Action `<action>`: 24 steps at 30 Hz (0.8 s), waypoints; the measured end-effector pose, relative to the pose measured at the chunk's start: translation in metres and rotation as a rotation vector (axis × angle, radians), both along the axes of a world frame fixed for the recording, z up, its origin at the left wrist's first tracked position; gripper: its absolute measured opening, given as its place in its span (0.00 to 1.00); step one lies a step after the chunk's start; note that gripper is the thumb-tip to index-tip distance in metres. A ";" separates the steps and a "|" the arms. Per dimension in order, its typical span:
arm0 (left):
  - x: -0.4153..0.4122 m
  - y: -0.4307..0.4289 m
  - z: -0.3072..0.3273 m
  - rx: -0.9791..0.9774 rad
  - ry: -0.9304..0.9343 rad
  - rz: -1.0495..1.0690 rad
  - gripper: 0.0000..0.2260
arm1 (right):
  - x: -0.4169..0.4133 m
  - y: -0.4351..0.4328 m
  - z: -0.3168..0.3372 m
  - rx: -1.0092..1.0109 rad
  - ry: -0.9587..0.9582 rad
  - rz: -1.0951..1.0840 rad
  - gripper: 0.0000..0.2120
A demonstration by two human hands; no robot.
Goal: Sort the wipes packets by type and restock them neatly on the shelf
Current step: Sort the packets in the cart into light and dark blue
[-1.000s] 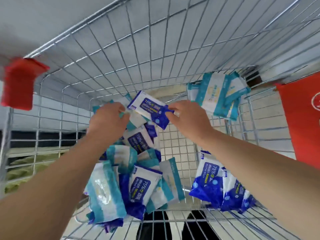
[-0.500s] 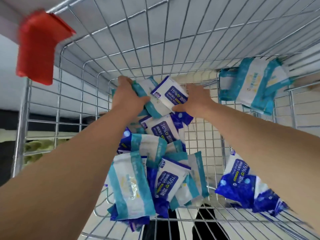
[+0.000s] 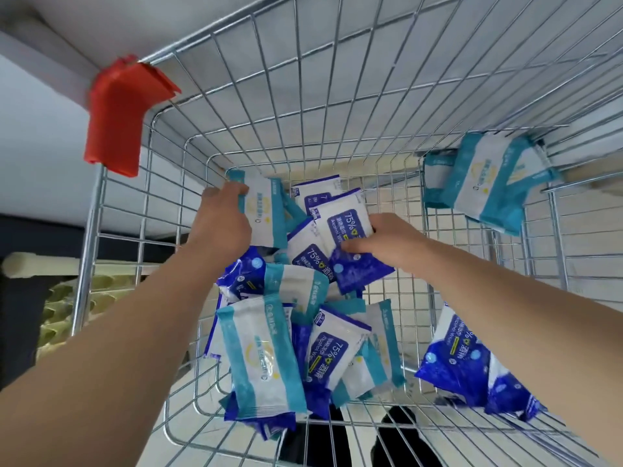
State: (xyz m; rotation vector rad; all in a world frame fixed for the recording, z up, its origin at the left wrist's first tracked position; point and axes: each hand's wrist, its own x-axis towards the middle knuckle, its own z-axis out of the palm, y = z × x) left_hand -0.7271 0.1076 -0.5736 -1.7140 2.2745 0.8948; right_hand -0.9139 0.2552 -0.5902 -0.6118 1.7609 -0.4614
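Shiny metal wire cart [image 3: 337, 106]; glossy plastic-film wipes packets [image 3: 263, 358]; matt red plastic corner guard [image 3: 118, 116].

We look down into a wire cart basket [image 3: 337, 106], which carries everything; a red plastic cap [image 3: 118, 116] sits on its far left rim corner. On its mesh floor, left of the middle, we find a loose heap [image 3: 269, 348] of mixed wipes packets, teal-and-white ones overlapping blue-and-white ones and tilted every way. At the heap's far end a teal packet [image 3: 263, 210] and a blue packet [image 3: 340, 227] stick up above the rest. A teal stack [image 3: 485, 183] sits in the far right corner. A blue cluster [image 3: 451, 362] leans by the near right wall, with bare mesh between it and the heap.
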 end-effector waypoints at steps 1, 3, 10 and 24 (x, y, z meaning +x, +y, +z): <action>0.000 0.003 -0.001 0.014 -0.003 0.005 0.21 | 0.002 0.001 -0.001 -0.017 0.000 -0.014 0.10; 0.001 0.008 -0.003 0.040 -0.005 0.007 0.23 | 0.005 0.000 -0.002 -0.054 -0.032 -0.057 0.08; 0.003 0.013 -0.004 0.011 0.004 0.005 0.27 | 0.023 -0.006 -0.007 -0.105 -0.051 -0.013 0.14; -0.056 0.016 -0.019 -0.074 -0.002 -0.291 0.20 | -0.035 0.013 -0.014 -0.061 -0.184 -0.622 0.13</action>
